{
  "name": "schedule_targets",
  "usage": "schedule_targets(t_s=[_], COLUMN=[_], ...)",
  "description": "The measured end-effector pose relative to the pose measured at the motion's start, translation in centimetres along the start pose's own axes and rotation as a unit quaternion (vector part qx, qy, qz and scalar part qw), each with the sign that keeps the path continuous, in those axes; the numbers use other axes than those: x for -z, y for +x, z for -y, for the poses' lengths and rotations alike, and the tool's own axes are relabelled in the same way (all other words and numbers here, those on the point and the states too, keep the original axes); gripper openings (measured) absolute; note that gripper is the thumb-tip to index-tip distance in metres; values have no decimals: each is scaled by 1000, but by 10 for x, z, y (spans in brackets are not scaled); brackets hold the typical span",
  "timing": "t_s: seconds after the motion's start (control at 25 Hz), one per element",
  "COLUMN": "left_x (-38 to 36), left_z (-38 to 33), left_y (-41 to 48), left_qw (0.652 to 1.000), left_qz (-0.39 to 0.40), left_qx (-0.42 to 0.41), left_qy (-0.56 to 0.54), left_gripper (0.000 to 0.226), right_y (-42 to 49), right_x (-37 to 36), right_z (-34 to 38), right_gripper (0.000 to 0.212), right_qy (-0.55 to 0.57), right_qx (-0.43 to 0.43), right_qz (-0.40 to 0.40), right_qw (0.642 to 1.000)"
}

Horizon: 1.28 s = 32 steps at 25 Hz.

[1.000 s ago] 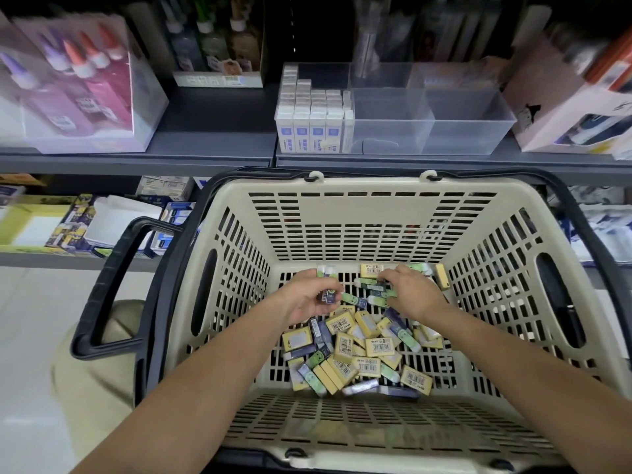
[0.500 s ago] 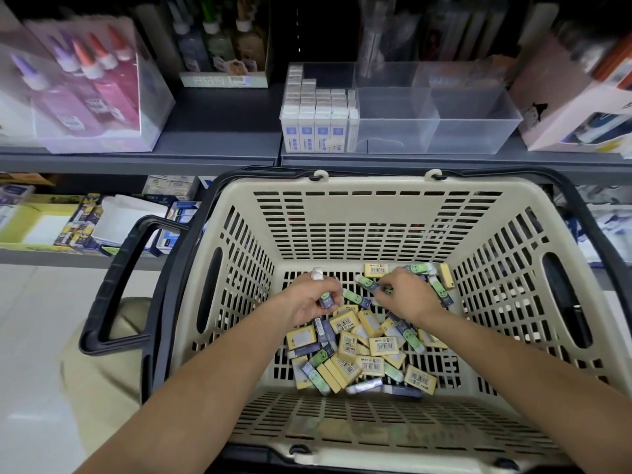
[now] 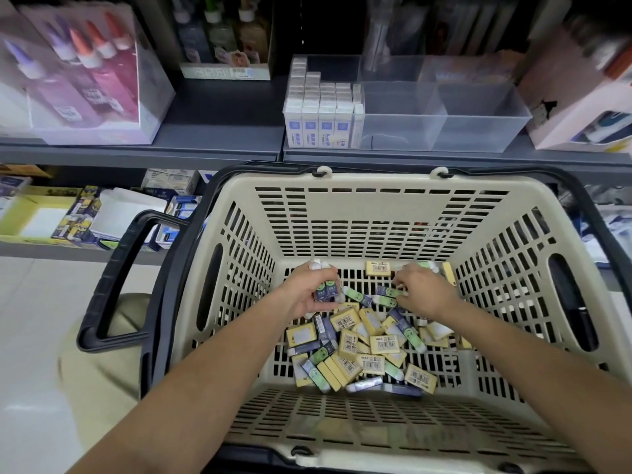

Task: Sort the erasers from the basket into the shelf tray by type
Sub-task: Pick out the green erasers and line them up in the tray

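Grey store shelf (image 3: 219, 131) with a clear tray (image 3: 478, 133) behind the beige basket (image 3: 376, 186), left hand (image 3: 306, 297) fingers gripping small erasers (image 3: 326, 289), right hand (image 3: 427, 295) fingers pinching a green eraser (image 3: 392, 292).

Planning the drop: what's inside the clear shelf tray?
The clear plastic shelf tray holds upright white-and-blue boxed erasers in its left compartment; nothing shows in the others. The front row hides what lies behind it.

Matt beige plastic basket (image 3: 381, 213); clear glossy plastic tray (image 3: 478, 131); paper-sleeved erasers (image 3: 362, 343).
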<state>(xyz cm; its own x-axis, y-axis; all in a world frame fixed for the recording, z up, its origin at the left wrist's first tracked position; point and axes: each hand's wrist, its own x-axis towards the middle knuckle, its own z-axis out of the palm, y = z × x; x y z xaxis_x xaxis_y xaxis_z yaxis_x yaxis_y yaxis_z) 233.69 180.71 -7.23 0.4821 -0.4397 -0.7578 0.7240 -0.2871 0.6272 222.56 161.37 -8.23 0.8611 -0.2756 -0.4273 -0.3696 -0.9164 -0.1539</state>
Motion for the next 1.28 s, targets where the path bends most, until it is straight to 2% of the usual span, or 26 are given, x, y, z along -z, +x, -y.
schedule_targets(t_s=[0.12, 0.36, 0.48, 0.64, 0.84, 0.92, 1.0, 1.08, 1.16, 1.28], left_x=[-1, 0, 1, 1, 0, 0, -1, -2, 0, 6], left_z=[1, 6, 7, 10, 11, 11, 10, 7, 3, -1], left_y=[0, 4, 7, 9, 10, 9, 8, 5, 2, 1], left_qw=[1000, 999, 998, 998, 998, 998, 998, 996, 991, 993], left_qz=[20, 28, 34, 40, 31, 34, 45, 88, 130, 112], left_qx=[7, 10, 8, 17, 19, 19, 19, 23, 24, 28], left_qy=[15, 38, 46, 45, 45, 49, 40, 8, -7, 2], left_gripper=[17, 16, 14, 14, 19, 22, 23, 20, 18, 28], right_y=[-1, 0, 0, 2, 4, 4, 6, 3, -3, -8], right_x=[-10, -19, -22, -19, -12, -3, 8, 17, 20, 20], right_z=[2, 7, 11, 13, 8, 10, 20, 39, 54, 60], right_gripper=[35, 37, 42, 30, 29, 22, 24, 20, 17, 19], right_qy=[-25, -27, 0, 46, 72, 139, 274, 406, 457, 493], right_qx=[1, -12, -28, -27, -29, -34, -43, -33, -11, 2], right_qz=[36, 34, 53, 52, 99, 74, 46, 57, 67, 76], right_qw=[999, 999, 998, 997, 992, 987, 960, 911, 887, 867])
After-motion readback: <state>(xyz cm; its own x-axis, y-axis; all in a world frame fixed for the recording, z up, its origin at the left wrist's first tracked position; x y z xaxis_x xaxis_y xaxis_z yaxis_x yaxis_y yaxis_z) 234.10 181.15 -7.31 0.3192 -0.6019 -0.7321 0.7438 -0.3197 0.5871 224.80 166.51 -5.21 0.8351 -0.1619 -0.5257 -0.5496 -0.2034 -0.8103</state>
